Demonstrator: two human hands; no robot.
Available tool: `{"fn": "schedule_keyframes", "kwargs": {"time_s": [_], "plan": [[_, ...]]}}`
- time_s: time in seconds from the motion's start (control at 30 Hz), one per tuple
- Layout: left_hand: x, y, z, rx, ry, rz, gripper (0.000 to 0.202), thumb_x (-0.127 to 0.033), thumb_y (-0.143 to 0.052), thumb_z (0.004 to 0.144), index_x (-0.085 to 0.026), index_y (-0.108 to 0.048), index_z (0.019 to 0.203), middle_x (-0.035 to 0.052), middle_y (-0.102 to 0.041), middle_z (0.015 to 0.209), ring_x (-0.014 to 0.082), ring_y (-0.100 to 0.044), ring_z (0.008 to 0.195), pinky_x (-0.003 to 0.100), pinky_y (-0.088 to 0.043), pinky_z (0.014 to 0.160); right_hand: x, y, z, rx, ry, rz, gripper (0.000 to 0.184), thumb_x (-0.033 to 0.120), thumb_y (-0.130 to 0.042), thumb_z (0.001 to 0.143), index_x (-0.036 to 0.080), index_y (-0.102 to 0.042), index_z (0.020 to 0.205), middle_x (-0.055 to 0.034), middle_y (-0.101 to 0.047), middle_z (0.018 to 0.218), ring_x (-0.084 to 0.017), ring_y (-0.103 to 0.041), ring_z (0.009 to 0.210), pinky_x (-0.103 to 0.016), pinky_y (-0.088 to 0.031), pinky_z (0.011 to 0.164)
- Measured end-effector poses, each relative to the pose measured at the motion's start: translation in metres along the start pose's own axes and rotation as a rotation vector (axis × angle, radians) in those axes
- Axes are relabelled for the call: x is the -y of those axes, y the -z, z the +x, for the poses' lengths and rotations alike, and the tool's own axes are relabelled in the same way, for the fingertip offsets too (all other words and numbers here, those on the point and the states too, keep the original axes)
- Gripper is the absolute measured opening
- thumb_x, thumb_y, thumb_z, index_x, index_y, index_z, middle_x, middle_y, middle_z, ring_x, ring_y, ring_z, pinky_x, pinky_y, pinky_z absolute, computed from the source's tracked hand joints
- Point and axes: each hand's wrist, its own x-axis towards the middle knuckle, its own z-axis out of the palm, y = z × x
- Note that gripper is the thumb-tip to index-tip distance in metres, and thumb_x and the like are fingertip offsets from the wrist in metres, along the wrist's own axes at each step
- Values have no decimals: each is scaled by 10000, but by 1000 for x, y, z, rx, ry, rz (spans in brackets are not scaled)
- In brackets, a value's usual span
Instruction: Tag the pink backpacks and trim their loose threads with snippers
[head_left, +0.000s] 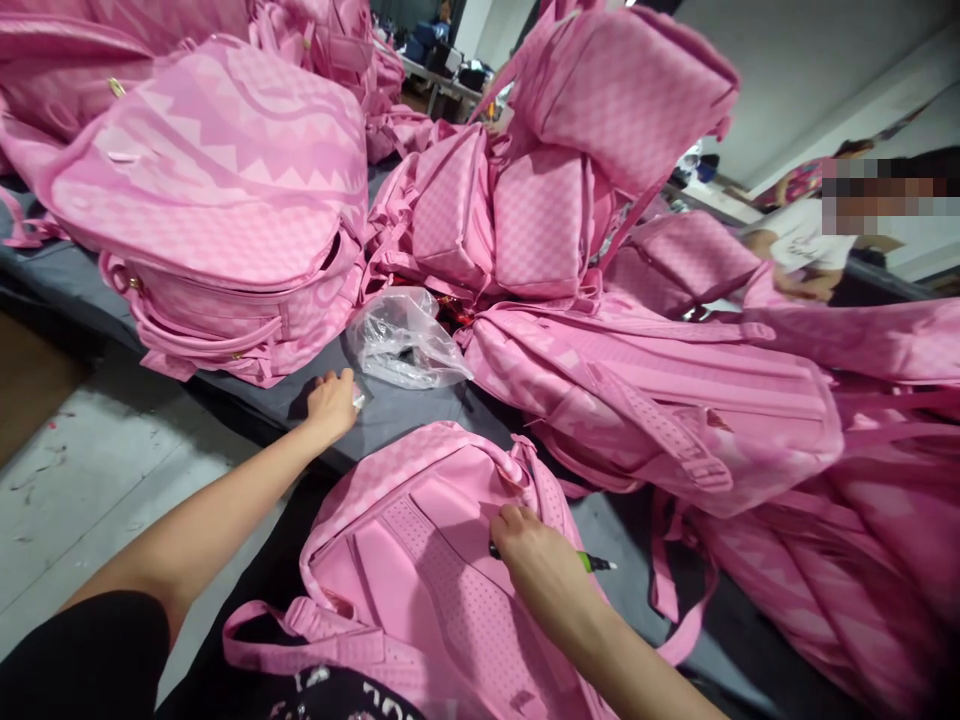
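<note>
A pink backpack point(450, 560) lies close in front of me, its padded back panel and straps facing up. Over that panel is my right hand point(529, 550), closed around a green and black marker point(592, 562) whose pale tip points right. My left hand point(332, 405) reaches to the table's near edge, fingers curled around a small whitish item point(359, 401) too hidden to name. Just beyond it sits a crumpled see-through plastic bag point(409, 340), contents unclear.
On the dark-covered table point(375, 415), a large patterned pink backpack point(225, 170) stands at left. More pink backpacks point(622, 100) are stacked behind, and another backpack point(675, 390) lies at right. Another person point(810, 240) is at the far right. Pale floor point(105, 480) shows lower left.
</note>
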Motion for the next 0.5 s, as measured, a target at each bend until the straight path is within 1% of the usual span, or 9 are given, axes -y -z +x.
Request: {"fn": "schedule_keyframes", "kwargs": {"time_s": [0.07,0.13,0.17,0.2,0.27,0.33,0.4,0.47,0.5], "plan": [[-7,2,7,6,-62,-55,395,-223,-638,865,-188,-534,1244,124,-635,1137,261,-645,1020,333,-505,838,1,0,2,6,3,-28,388,-90,-385,840,134,-691,924,-143,-686,1013,-234,-677,924,-253,-460,621],[-22,2,21,-2,-139,-113,357,-257,-561,928,-259,-516,1282,65,-644,1165,210,-651,1030,294,-498,853,2,-3,4,14,-18,-72,381,-75,-381,861,135,-694,920,-145,-689,991,-239,-682,930,-244,-466,597],[-33,1,31,-10,-164,-136,344,-272,-531,949,-269,-512,1292,56,-647,1177,204,-648,1050,289,-496,862,4,-5,6,9,-38,-102,381,-72,-378,867,130,-695,928,-149,-690,977,-242,-686,924,-243,-471,590],[-44,1,41,-17,-175,-152,339,-272,-510,960,-256,-514,1299,65,-648,1184,212,-645,1068,298,-496,872,6,-8,7,-2,-58,-131,379,-74,-377,867,120,-695,935,-156,-690,961,-246,-689,911,-247,-478,587],[-66,-1,62,-22,-165,-162,339,-224,-477,969,-189,-523,1303,111,-654,1171,239,-653,1060,341,-505,878,11,-15,11,-47,-75,-172,368,-85,-382,859,98,-691,936,-171,-688,930,-252,-693,876,-261,-494,588],[-80,-4,76,-22,-149,-155,368,-168,-439,973,-121,-506,1332,155,-648,1176,257,-658,1044,392,-515,881,15,-21,13,-94,-73,-173,340,-92,-397,848,88,-681,901,-179,-680,893,-263,-691,860,-275,-499,583],[-85,-7,81,-39,-170,-147,423,-129,-385,981,-101,-446,1399,188,-607,1257,273,-623,1128,427,-502,924,16,-26,12,-126,-76,-119,317,-85,-411,845,99,-666,885,-173,-671,895,-264,-685,861,-279,-500,582],[-81,-11,79,-50,-234,-146,491,-90,-347,973,-145,-393,1459,190,-556,1343,277,-569,1226,415,-470,979,15,-30,8,-126,-90,-22,320,-72,-412,848,117,-657,928,-157,-668,951,-247,-680,872,-280,-511,609],[-76,-13,78,-42,-271,-147,522,-77,-354,963,-182,-388,1473,175,-551,1357,270,-563,1238,393,-459,992,14,-32,5,-119,-98,28,344,-70,-409,847,123,-652,997,-149,-666,1002,-235,-678,880,-280,-519,634]]}}
